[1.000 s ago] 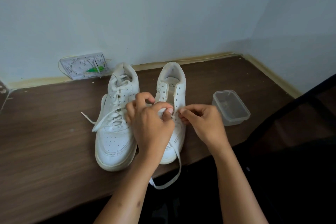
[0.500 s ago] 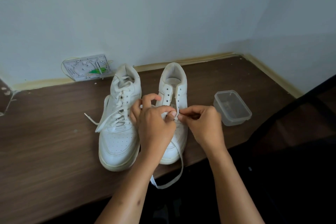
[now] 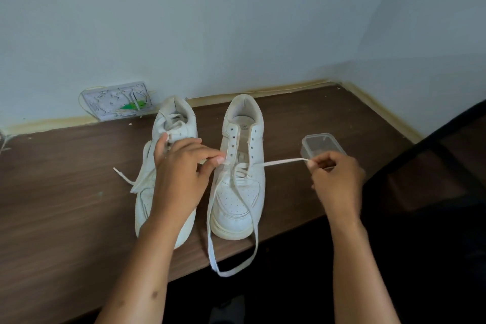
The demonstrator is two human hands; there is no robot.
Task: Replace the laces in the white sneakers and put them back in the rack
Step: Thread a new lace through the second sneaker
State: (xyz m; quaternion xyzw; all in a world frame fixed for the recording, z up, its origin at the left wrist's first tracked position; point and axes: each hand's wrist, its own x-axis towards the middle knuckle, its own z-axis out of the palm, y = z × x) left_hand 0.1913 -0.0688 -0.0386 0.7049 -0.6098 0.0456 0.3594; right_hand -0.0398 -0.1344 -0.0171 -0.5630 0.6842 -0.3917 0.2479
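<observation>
Two white sneakers stand side by side on the dark wooden table (image 3: 52, 218), toes toward me. The left sneaker (image 3: 168, 123) is laced, and a lace end trails off to its left. On the right sneaker (image 3: 242, 192) only the lowest eyelets are laced. My right hand (image 3: 336, 181) pinches one end of the white lace (image 3: 278, 162) and holds it stretched out to the right of the shoe. The lace's other part loops down over the table's front edge. My left hand (image 3: 181, 176) lies over the left sneaker, its thumb and forefinger pinching at the right sneaker's left eyelet row.
A small clear plastic box (image 3: 320, 143) sits right of the sneakers, partly behind my right hand. A white plate with wires and a green part (image 3: 118, 102) leans against the wall behind the left sneaker. Walls close the table at the back and right.
My right hand has pulled the lace end out to the right, away from the shoe. My left hand has stayed at the eyelets on the left side.
</observation>
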